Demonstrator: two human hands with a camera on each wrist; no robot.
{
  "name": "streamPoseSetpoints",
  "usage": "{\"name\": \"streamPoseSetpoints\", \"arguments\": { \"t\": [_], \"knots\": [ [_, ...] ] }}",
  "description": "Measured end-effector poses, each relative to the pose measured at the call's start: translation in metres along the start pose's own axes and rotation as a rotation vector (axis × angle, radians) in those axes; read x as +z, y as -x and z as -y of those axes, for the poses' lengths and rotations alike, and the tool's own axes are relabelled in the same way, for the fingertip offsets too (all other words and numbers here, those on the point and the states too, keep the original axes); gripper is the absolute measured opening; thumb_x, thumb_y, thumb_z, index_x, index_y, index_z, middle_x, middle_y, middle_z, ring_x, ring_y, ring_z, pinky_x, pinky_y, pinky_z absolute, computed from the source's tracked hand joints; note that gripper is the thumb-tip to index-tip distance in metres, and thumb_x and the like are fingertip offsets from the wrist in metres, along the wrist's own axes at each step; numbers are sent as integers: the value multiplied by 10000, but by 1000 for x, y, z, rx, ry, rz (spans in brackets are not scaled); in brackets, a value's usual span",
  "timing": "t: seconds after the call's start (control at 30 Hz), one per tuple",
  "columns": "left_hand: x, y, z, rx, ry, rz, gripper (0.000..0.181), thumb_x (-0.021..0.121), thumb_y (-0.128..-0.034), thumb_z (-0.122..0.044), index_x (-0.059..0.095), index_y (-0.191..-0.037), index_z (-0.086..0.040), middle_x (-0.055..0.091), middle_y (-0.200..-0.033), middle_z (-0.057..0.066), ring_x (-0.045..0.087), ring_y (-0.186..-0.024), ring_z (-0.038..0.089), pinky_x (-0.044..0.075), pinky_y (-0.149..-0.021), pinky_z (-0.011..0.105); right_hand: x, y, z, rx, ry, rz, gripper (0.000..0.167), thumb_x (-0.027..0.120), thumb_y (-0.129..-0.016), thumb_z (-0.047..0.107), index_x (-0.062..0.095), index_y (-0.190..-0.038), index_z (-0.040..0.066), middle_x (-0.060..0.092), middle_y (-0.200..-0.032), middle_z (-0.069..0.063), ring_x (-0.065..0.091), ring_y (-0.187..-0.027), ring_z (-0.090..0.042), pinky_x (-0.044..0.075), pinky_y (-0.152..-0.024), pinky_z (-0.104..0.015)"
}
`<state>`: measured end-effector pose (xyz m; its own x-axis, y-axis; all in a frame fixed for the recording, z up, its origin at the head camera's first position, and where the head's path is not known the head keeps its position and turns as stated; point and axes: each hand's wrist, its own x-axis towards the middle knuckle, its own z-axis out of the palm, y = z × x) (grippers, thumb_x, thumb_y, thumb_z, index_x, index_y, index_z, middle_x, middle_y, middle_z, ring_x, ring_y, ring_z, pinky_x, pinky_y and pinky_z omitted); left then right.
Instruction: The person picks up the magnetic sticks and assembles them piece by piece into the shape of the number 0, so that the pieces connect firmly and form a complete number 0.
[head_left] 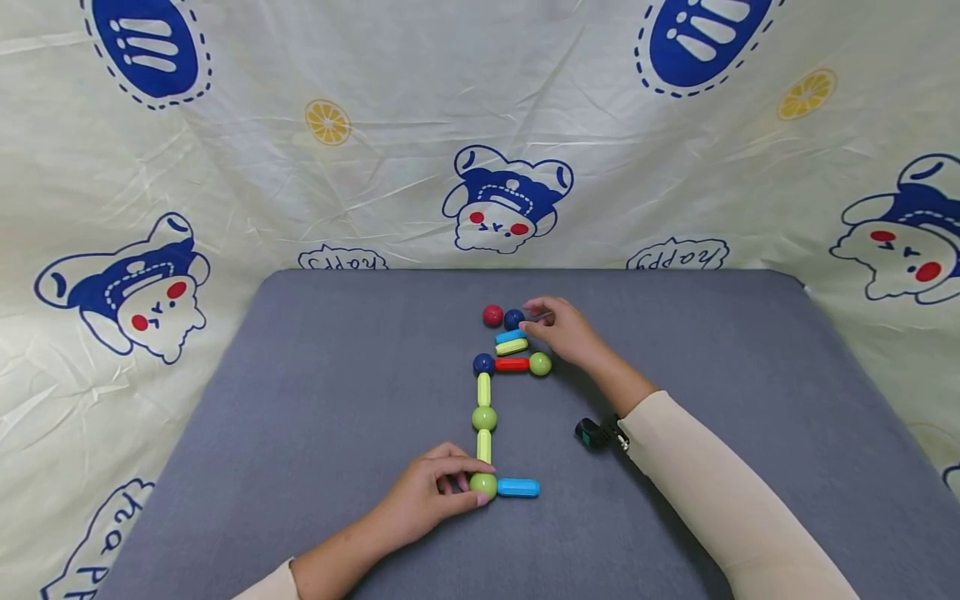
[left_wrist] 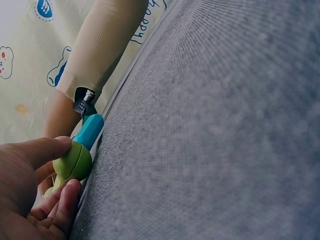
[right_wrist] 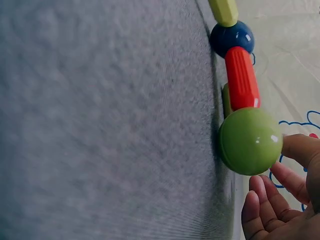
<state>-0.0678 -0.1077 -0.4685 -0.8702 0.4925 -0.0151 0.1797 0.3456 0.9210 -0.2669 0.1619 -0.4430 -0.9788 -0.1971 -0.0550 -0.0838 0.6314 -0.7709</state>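
Free lane left of red ball (head_left: 492,315)

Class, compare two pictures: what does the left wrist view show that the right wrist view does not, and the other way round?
Only the left wrist view: the left hand, a light blue rod and a beige sleeve.

Only the right wrist view: a red rod and a dark blue ball.

Both: the right hand, the grey table, the patterned cloth and a large green ball, though not the same one.

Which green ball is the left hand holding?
The green ball nearest the head camera, with a blue stick attached; the other two green balls have none.
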Motion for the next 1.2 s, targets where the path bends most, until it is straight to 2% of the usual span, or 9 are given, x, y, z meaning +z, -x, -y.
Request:
{"name": "streamPoseSetpoints", "arguments": {
  "t": [0.37,0.63,0.83,0.97,1.07,1.2],
  "knots": [
    [0,0,1,-3,5,-6,296,807,-872,-283,767,-1158,-216,631,-986,-29,596,-842,103,501,-696,199,6,-15,-4,-12,60,31,432,671,-980,267,596,-1349,56,587,-1306,-199,585,-1136,-344,498,-975,-482],
    [0,0,1,0,1,-1,294,804,-875,-283,766,-1159,-216,629,-982,-30,593,-846,93,501,-701,195,7,-16,0,6,98,57,424,659,-990,263,598,-1359,64,623,-1294,-199,590,-1137,-341,492,-996,-486],
    [-1,-1,1,-7,4,4,293,801,-879,-286,764,-1162,-221,627,-986,-30,592,-849,97,500,-705,199,5,-16,2,34,62,50,412,644,-1001,281,588,-1345,62,617,-1303,-198,585,-1181,-351,489,-1020,-490],
    [-1,-1,1,1,-1,1,296,802,-877,-287,765,-1161,-215,628,-987,-30,589,-842,80,503,-703,198,0,-16,-1,60,0,22,399,635,-1006,291,579,-1333,68,608,-1317,-185,589,-1201,-348,534,-962,-469],
    [0,-1,1,3,-6,0,298,804,-875,-292,766,-1160,-216,628,-983,-31,585,-836,66,506,-701,197,-6,-13,-4,72,-37,-2,404,634,-1006,296,570,-1333,67,607,-1323,-178,607,-1162,-331,560,-863,-401],
    [0,-1,1,-10,-6,1,297,805,-874,-294,765,-1160,-221,628,-986,-36,584,-836,64,508,-701,198,-15,-6,-8,81,-57,-28,426,646,-1000,305,564,-1337,58,630,-1303,-191,638,-1091,-313,529,-758,-305]
  ]
}}
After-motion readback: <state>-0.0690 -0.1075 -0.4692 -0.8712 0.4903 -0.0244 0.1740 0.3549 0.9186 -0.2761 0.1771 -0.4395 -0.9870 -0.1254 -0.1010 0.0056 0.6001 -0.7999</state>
